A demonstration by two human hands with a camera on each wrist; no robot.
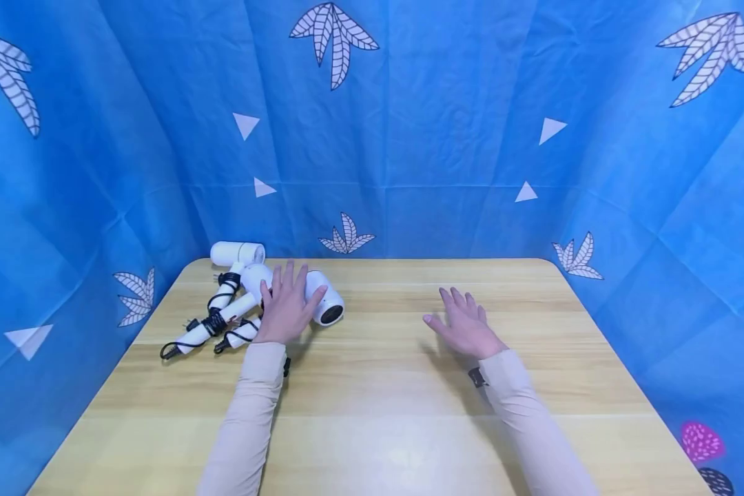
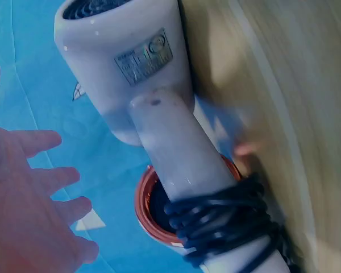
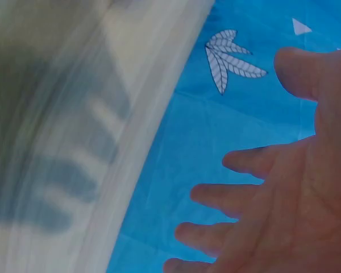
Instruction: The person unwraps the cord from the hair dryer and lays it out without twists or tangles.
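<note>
Three white hair dryers lie grouped at the table's left, black cords wound round their handles. One dryer (image 1: 226,253) sits at the back, a second dryer (image 1: 192,337) slants in the middle, and the nearest dryer (image 1: 331,289) has its dark round end facing front right. My left hand (image 1: 285,311), fingers spread, is over the nearest dryer and hides part of it. In the left wrist view, a dryer with a label (image 2: 143,57) crosses a copper-coloured rim (image 2: 143,210), beside the straight fingers. My right hand (image 1: 468,328) hovers over the table's right half, fingers extended, holding nothing.
The light wooden table (image 1: 384,386) has rounded back corners. A blue curtain (image 1: 446,138) with white leaf and triangle prints surrounds its back and sides. Shadows of both arms fall on the tabletop.
</note>
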